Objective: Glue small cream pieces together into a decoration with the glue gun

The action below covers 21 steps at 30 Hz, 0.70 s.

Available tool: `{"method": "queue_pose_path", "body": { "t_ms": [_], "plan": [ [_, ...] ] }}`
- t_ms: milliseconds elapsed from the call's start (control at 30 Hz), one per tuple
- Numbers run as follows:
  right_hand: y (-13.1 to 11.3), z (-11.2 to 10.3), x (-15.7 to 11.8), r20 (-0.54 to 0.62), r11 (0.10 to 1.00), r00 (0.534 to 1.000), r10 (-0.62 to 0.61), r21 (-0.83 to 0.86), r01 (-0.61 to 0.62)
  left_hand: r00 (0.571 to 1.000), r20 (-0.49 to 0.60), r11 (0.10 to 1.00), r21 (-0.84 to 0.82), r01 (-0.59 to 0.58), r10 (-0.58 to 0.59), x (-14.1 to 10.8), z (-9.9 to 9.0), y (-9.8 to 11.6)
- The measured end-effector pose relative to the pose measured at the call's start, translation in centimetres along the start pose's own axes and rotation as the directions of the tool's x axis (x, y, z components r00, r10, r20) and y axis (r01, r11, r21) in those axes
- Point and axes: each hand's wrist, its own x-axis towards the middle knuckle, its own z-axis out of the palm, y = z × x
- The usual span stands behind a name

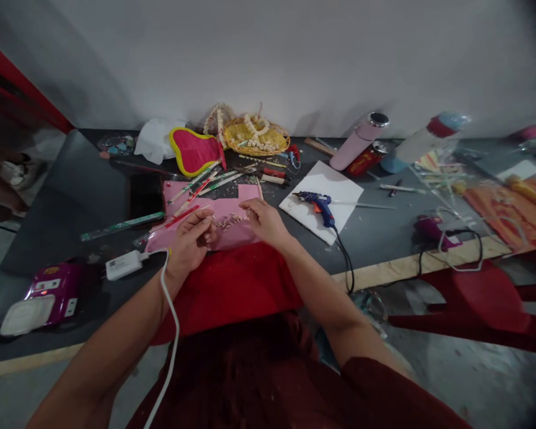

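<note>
Over the pink paper [232, 207], my left hand [193, 238] is closed, thumb and fingers pinched together. What sits between its fingertips is too small to name. My right hand [267, 221] faces it from the other side, also in a pinch, its fingertips at the small pale pieces. Those small beige pieces [232, 221] lie in a loose scatter between the two hands. Whether a thread joins them I cannot tell. Red cloth [236, 280] hangs at the table edge below my hands, and a white cable [172, 304] runs across my left wrist.
Right of my hands, a blue glue gun [317, 205] rests on a white board [295, 199]. Behind are a yellow basket [279, 143], a pink flask [355, 146] and a red can [368, 159]. A charger [125, 265] and purple socket box [65, 283] sit left.
</note>
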Motion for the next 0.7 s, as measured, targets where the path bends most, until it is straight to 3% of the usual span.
{"method": "queue_pose_path", "body": {
  "t_ms": [100, 233, 400, 600, 700],
  "plan": [
    [1.0, 0.6, -0.2, 0.07, 0.966, 0.997, -0.043, -0.251, 0.06, 0.997, -0.033, 0.998, 0.017, -0.067, 0.068, 0.1, -0.2, 0.0],
    [1.7, 0.8, -0.3, 0.126, 0.905, 0.992, 0.028, -0.424, 0.029, 0.993, -0.062, 0.994, 0.048, -0.095, 0.098, 0.2, -0.1, -0.1],
    [0.8, 1.5, -0.4, 0.234, 0.921, 0.972, 0.012, -0.382, 0.08, 0.981, -0.121, 0.987, 0.07, -0.141, 0.149, 0.1, 0.0, 0.0],
    [0.2, 2.5, -0.3, 0.197, 0.923, 0.98, -0.04, -0.368, 0.112, 0.922, -0.242, 0.948, 0.173, -0.266, 0.303, 0.8, -0.9, 0.0],
    [-0.1, 2.5, -0.1, 0.258, 0.925, 0.962, -0.091, -0.336, 0.177, 0.9, -0.265, 0.932, 0.2, -0.301, 0.347, 1.0, -1.2, 0.0]
  ]
}}
